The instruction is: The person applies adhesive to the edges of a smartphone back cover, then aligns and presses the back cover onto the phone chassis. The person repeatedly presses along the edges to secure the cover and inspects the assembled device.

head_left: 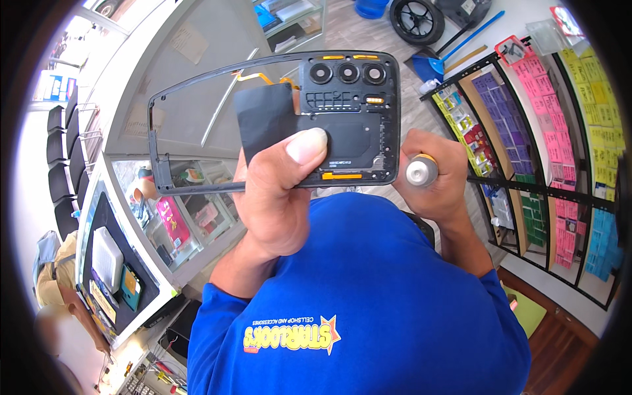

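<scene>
In front of me my left hand (280,187) grips a black phone mid-frame (345,145), its thumb pressed on the dark panel below the three camera rings. Fingers of that hand are mostly hidden behind the frame. A wide opening takes up the frame's left part. At the opening's edge, a black rectangular flap (264,117) stands above the thumb, next to a thin orange flex cable (260,77). Just right of the frame, my right hand (444,178) is closed around a cylindrical tool (420,172) seen end-on, with a silver-grey round end and an orange-yellow band. Its tip is hidden.
Glass display counters (197,217) run along the left, with a dark-topped counter (99,257) bearing phones and a white box. Racks of coloured packets (520,131) stand at right. A wheel (417,20) and blue dustpan (424,66) are at the back. Lower left lie tools (161,378).
</scene>
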